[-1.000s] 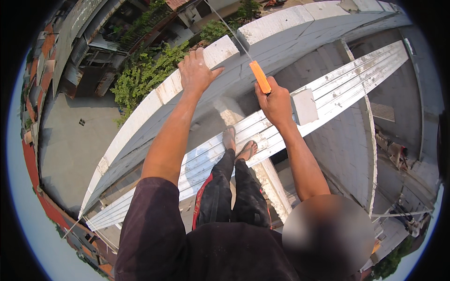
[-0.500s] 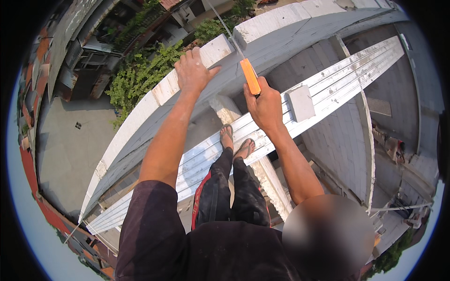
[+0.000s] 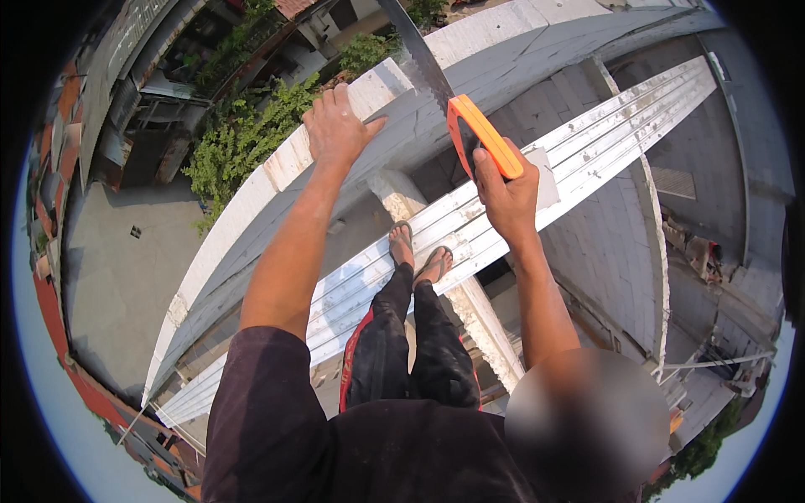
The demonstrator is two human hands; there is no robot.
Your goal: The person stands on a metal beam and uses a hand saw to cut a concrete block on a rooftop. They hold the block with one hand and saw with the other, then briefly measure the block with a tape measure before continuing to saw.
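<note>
My left hand (image 3: pixel 337 127) lies palm down on the top of a white block wall (image 3: pixel 251 201), fingers spread. My right hand (image 3: pixel 506 186) grips the orange handle of a hand saw (image 3: pixel 478 134). Its grey toothed blade (image 3: pixel 415 52) runs up and away across the wall top, close to a gap between two white blocks. I stand in sandals (image 3: pixel 419 256) on a pale metal plank (image 3: pixel 587 159) that runs along the inner side of the wall.
Beyond the wall, far below, are green bushes (image 3: pixel 239 138), a grey paved yard (image 3: pixel 117 277) and rooftops. A white block pillar (image 3: pixel 470 310) stands under the plank. Inside, grey walls (image 3: pixel 604 243) drop to a lower floor at the right.
My right hand has drawn the saw back and to the right, so more of the orange handle shows. My left hand stays on the wall top.
</note>
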